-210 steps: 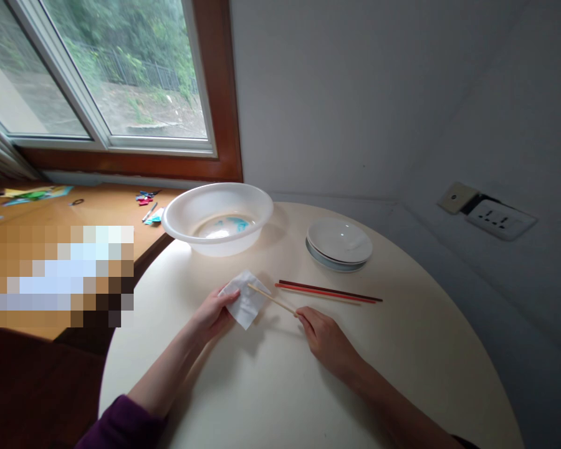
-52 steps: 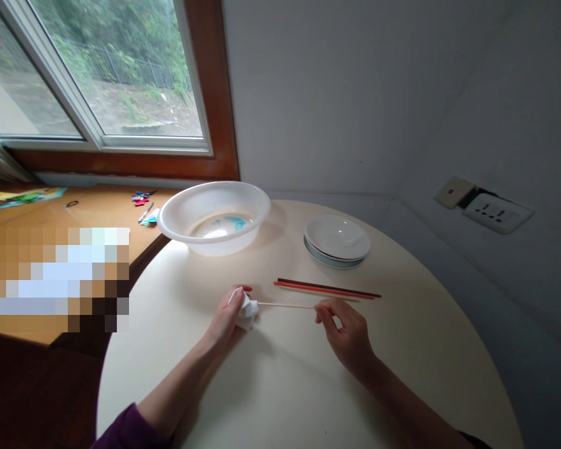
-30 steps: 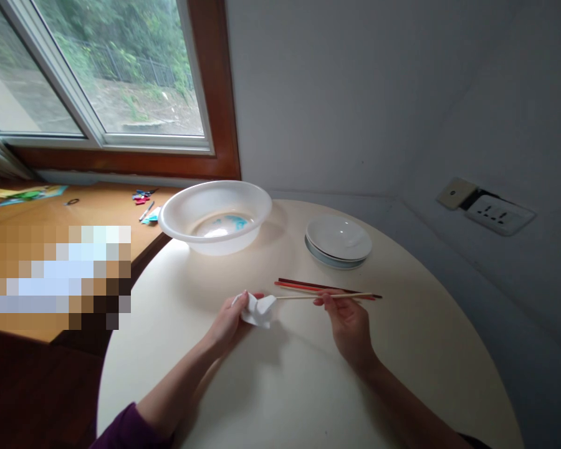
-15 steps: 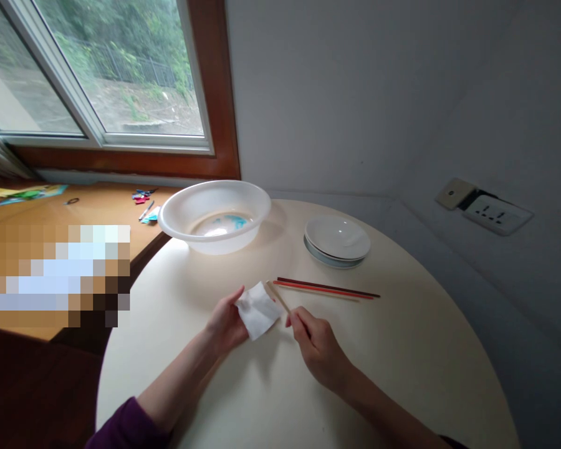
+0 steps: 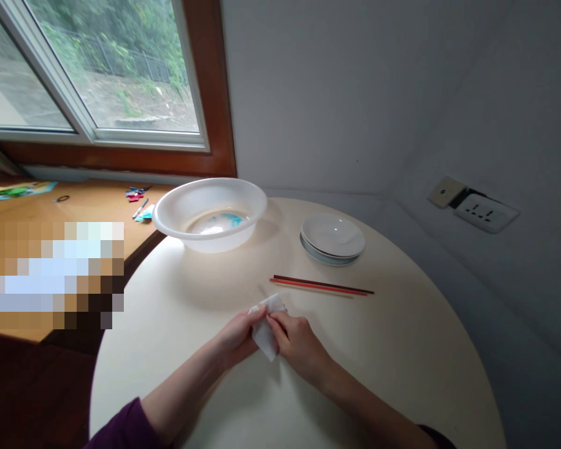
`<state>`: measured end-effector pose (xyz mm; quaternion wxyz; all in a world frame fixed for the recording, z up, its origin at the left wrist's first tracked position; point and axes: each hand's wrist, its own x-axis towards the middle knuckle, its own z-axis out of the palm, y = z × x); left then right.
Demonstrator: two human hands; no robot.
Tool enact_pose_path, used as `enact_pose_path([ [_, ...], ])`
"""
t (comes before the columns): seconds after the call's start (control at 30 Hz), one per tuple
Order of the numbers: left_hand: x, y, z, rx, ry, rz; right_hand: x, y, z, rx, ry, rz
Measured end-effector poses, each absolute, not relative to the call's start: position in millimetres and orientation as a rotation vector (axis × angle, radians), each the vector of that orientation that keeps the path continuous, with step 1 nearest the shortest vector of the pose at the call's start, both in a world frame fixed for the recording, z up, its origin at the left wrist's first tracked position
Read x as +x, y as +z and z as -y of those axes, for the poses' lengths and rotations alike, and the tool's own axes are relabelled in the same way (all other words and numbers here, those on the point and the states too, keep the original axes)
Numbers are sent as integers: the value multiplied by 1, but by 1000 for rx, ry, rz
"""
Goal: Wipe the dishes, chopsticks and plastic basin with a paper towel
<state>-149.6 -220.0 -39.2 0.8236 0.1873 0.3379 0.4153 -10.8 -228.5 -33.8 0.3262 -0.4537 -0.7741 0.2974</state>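
Observation:
My left hand [image 5: 237, 338] is closed on a white cloth or tissue [image 5: 264, 343], its thumb pressed over the top. The cloth is folded and its lower corner hangs down. My right hand [image 5: 303, 349] meets it from the right with fingers pinched. The pale chopstick seen in that hand a moment ago is now mostly hidden by the cloth and fingers. Beyond the hands, a dark brown chopstick [image 5: 326, 285] and a red chopstick [image 5: 308, 286] lie side by side on the table, with a thin pale line alongside.
A translucent white basin [image 5: 219, 244] with a blue pattern inside stands at the table's back left. White plates [image 5: 331, 234] are stacked at the back right. The round cream table [image 5: 393, 349] adjoins a wooden desk [image 5: 91, 215] bearing scissors, a pen and coloured paper.
The hands have come together. The cloth, which lay flat on my left palm, is now folded over around the chopstick. The view has shifted slightly.

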Motion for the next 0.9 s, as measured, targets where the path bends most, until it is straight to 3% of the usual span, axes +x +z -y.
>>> enact_pose_path([
  [0.2,-160,-29,207,196,1051,-817,-9,-40,227,-1245,696,2140],
  [0.43,-153,-22,213,124,1148,-563,-13,-38,233,-1291,597,2336],
  [0.9,-196,-16,189,97,1405,-786,-9,-31,237,-1405,528,2498],
])
